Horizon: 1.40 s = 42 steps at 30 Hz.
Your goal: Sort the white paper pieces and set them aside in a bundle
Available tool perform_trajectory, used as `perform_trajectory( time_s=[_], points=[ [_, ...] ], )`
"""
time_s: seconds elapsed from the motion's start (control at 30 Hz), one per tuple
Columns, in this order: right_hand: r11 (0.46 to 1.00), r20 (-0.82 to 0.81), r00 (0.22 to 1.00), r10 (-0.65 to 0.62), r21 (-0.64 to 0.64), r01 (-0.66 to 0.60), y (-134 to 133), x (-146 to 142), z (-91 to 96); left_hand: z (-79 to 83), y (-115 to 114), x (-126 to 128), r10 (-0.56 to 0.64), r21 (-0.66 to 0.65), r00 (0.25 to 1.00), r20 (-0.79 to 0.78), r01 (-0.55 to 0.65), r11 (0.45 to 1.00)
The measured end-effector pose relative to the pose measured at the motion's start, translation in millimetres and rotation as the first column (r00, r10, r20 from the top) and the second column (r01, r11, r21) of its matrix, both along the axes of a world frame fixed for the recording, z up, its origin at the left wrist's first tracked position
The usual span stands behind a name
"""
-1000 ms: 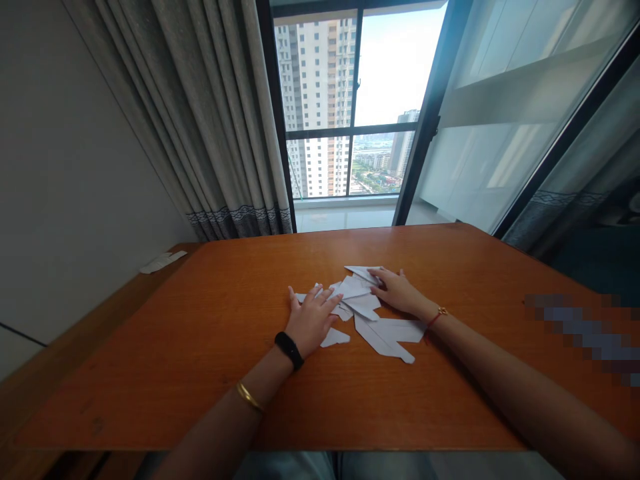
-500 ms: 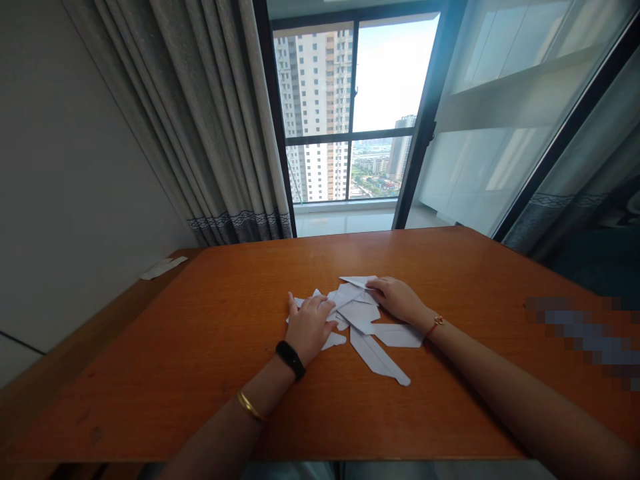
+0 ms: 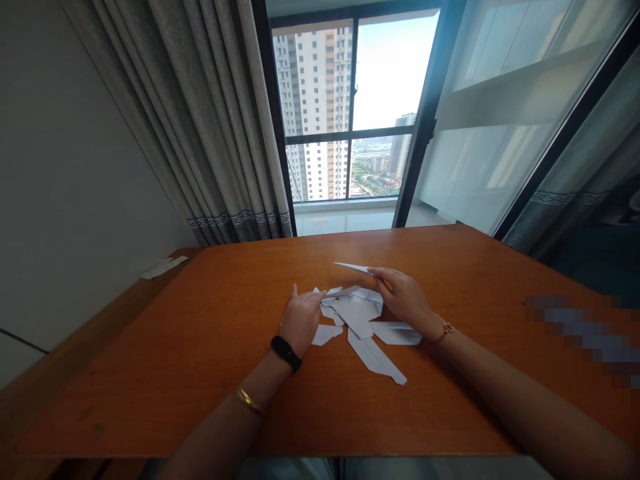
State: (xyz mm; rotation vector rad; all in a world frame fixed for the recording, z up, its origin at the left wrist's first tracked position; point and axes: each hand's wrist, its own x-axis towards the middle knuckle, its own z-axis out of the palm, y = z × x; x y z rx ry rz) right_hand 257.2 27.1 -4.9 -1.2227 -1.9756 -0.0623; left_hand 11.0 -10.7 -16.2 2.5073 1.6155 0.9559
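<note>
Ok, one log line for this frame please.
right hand: pinching folded paper piece, lifted | left hand: on paper pile | surface: wooden table

A folded paper piece (image 3: 356,268) was lifted clear of the heap of folded papers (image 3: 357,313) by the right hand (image 3: 404,297), where a second ago it had lain on the pile under the fingers. The left hand (image 3: 300,320) was turned from lying flat to a grip closed on a paper edge (image 3: 340,292), which was raised slightly. The long folded plane (image 3: 375,357) was shifted a little nearer on the bench (image 3: 200,373).
</note>
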Motion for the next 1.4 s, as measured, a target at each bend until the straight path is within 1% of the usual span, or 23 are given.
perform_trajectory(
  time_s=[0.1, 0.13, 0.2, 0.3, 0.37, 0.43, 0.5, 0.53, 0.6, 0.63, 0.7, 0.77, 0.87, 0.97, 1.07, 1.13, 1.17, 1.23, 1.3, 1.37, 1.4],
  points=[
    [0.999, -0.077, 0.997, 0.009, 0.037, -0.006, -3, 0, 2.8, 5.2, 0, -9, 0.052, 0.095, 0.992, 0.117, -0.063, 0.993],
    [1.0, -0.085, 0.996, 0.022, 0.023, -0.02, -4, -1, 3.1, 6.4, -1, -11, 0.054, 0.101, 0.99, 0.127, -0.067, 0.993],
    [0.995, -0.07, 0.995, 0.076, -0.059, -0.08, -5, -1, 3.1, 7.7, -4, -14, 0.027, 0.074, 0.995, 0.099, -0.034, 0.997],
    [0.965, -0.046, 0.988, 0.148, -0.213, -0.154, -4, -1, 3.6, 8.2, -7, -12, -0.042, -0.001, 0.999, 0.026, 0.043, 0.999],
    [0.956, -0.004, 0.989, 0.145, -0.257, -0.141, -2, 2, 5.5, 8.0, -9, -11, -0.065, -0.04, 0.998, -0.005, 0.065, 0.997],
    [0.953, 0.106, 0.982, 0.157, -0.276, -0.122, 0, 7, 8.0, 7.2, -9, -10, -0.068, -0.079, 0.997, -0.033, 0.065, 0.995],
    [0.938, 0.229, 0.95, 0.212, -0.321, -0.132, 1, 14, 9.2, 5.5, -8, -11, -0.074, -0.148, 0.995, -0.06, 0.065, 0.987],
    [0.922, 0.274, 0.928, 0.254, -0.359, -0.147, 1, 17, 8.7, 4.4, -8, -12, -0.086, -0.198, 0.994, -0.068, 0.071, 0.978],
    [0.882, 0.313, 0.89, 0.331, -0.437, -0.174, 1, 19, 5.1, 2.1, -7, -13, -0.124, -0.308, 0.991, -0.047, 0.104, 0.946],
    [0.866, 0.306, 0.886, 0.349, -0.466, -0.181, 1, 18, 2.2, 1.1, -7, -13, -0.147, -0.353, 0.989, -0.015, 0.132, 0.926],
    [0.848, 0.245, 0.907, 0.344, -0.495, -0.188, 0, 12, -4.9, 0.2, -7, -12, -0.19, -0.401, 0.979, 0.075, 0.204, 0.893],
    [0.848, 0.141, 0.937, 0.319, -0.484, -0.216, 0, 2, -12.0, 0.5, -8, -10, -0.221, -0.397, 0.963, 0.156, 0.266, 0.878],
    [0.873, 0.01, 0.954, 0.299, -0.406, -0.27, 0, -12, -17.9, 1.7, -9, -7, -0.228, -0.336, 0.949, 0.217, 0.292, 0.896],
    [0.914, -0.063, 0.963, 0.26, -0.304, -0.267, -1, -17, -15.0, 2.4, -6, -7, -0.189, -0.246, 0.952, 0.24, 0.248, 0.937],
    [0.964, -0.149, 0.97, 0.194, -0.155, -0.216, -4, -16, -7.2, 2.3, -2, -10, -0.137, -0.176, 0.963, 0.233, 0.18, 0.968],
    [0.983, -0.215, 0.965, 0.15, -0.071, -0.169, -6, -15, -3.4, 1.7, 0, -11, -0.099, -0.181, 0.977, 0.187, 0.133, 0.974],
    [0.988, -0.24, 0.962, 0.132, -0.043, -0.147, -6, -14, -2.5, 1.2, 0, -11, -0.085, -0.21, 0.985, 0.148, 0.116, 0.971],
    [0.993, -0.222, 0.97, 0.102, -0.035, -0.113, -7, -13, -2.1, 0.2, -1, -10, -0.08, -0.295, 0.995, 0.058, 0.094, 0.951],
    [0.993, -0.105, 0.992, 0.067, -0.086, -0.076, -5, -10, -2.4, -0.3, -3, -7, -0.094, -0.362, 0.996, 0.002, 0.088, 0.928],
    [0.992, 0.027, 1.0, 0.008, -0.122, -0.005, -5, -8, -1.5, 0.0, -4, -5, -0.102, -0.375, 0.995, 0.004, 0.096, 0.922],
    [0.993, 0.071, 0.997, -0.015, -0.113, 0.024, -5, -7, -0.2, 0.3, -4, -5, -0.102, -0.366, 0.995, 0.019, 0.102, 0.925]
  ],
)
